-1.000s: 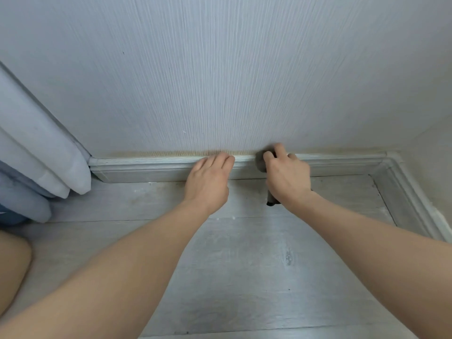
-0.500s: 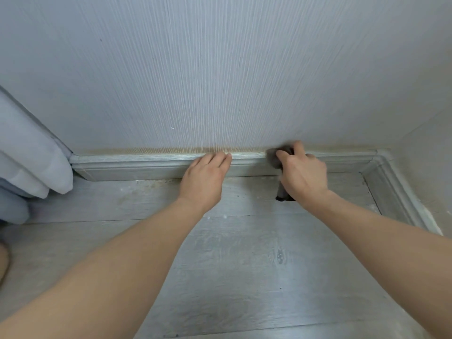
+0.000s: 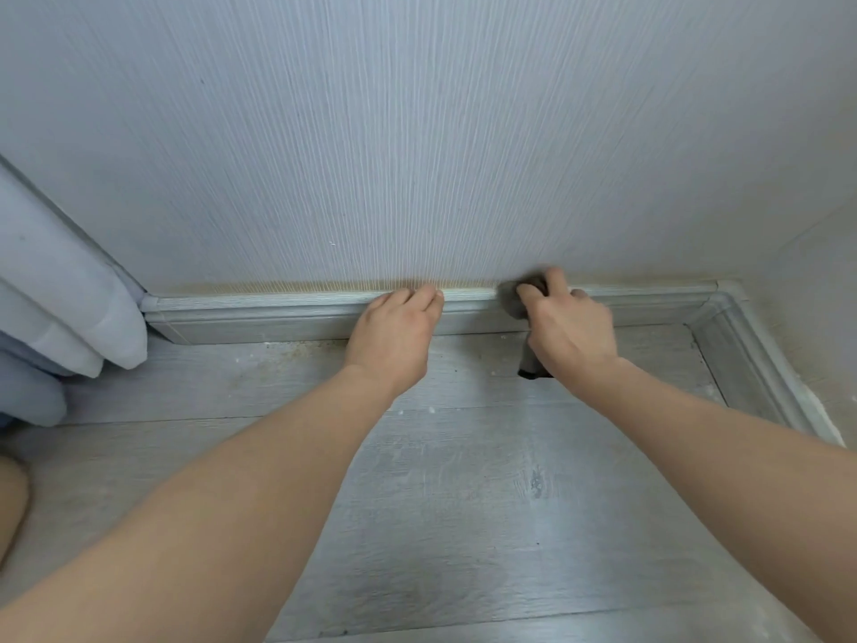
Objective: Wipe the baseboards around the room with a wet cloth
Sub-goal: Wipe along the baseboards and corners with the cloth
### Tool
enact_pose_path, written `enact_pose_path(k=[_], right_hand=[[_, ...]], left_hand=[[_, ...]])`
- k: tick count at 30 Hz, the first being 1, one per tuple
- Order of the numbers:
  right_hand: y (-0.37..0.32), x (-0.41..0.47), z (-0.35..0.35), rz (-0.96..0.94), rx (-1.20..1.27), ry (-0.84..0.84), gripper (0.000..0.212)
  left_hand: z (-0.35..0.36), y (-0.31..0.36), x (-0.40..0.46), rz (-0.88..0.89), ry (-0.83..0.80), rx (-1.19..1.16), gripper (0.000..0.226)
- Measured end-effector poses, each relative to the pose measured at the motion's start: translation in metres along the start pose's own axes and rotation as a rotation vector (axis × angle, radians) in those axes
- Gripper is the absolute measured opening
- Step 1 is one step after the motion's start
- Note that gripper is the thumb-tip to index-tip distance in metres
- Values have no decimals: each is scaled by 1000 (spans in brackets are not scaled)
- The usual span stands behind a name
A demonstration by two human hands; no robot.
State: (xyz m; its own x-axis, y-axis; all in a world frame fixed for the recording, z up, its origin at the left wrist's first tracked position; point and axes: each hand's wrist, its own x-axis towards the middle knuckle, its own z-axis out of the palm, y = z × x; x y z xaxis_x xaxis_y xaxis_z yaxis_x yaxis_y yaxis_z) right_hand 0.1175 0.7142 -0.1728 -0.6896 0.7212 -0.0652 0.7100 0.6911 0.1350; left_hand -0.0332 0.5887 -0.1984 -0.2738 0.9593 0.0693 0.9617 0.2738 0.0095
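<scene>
Where the pale curtain (image 3: 69,308) hangs in folds at the left edge, the grey baseboard (image 3: 278,313) begins and runs rightward along the foot of the textured wall (image 3: 417,155) to the corner, where it turns toward the viewer along the right wall. Specks of dirt lie on the grey wood-grain floor (image 3: 440,503) just in front of the baseboard's left section. The left hand (image 3: 394,336) rests against the baseboard near its middle; its fingers (image 3: 429,294) lie straight and together, released, with the tips touching the top edge and holding nothing. Just beside it to the right, the right hand (image 3: 572,331) grips the dark grey cloth (image 3: 514,299); its fingers are curled around the cloth and press it onto the upper part of the baseboard. A loose end of the cloth hangs below the palm and reaches the floor. The two hands are near each other but apart.
</scene>
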Motion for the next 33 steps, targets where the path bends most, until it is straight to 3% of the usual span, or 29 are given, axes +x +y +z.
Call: enact_pose_path(k=[4, 13, 20, 29, 33], right_hand=[[0, -4, 0, 86, 41, 23, 22], [-20, 5, 2, -104, -53, 58, 23], [10, 0, 0, 86, -50, 10, 21], [-4, 1, 0, 0, -68, 40, 23], [-2, 6, 9, -45, -45, 226, 18]], left_hand=[[0, 0, 0, 23, -9, 9, 68], [-6, 3, 1, 18, -31, 62, 67], [-10, 2, 2, 35, -58, 79, 64], [-10, 4, 1, 27, -80, 136, 67], [-11, 9, 2, 78, -58, 212, 65]])
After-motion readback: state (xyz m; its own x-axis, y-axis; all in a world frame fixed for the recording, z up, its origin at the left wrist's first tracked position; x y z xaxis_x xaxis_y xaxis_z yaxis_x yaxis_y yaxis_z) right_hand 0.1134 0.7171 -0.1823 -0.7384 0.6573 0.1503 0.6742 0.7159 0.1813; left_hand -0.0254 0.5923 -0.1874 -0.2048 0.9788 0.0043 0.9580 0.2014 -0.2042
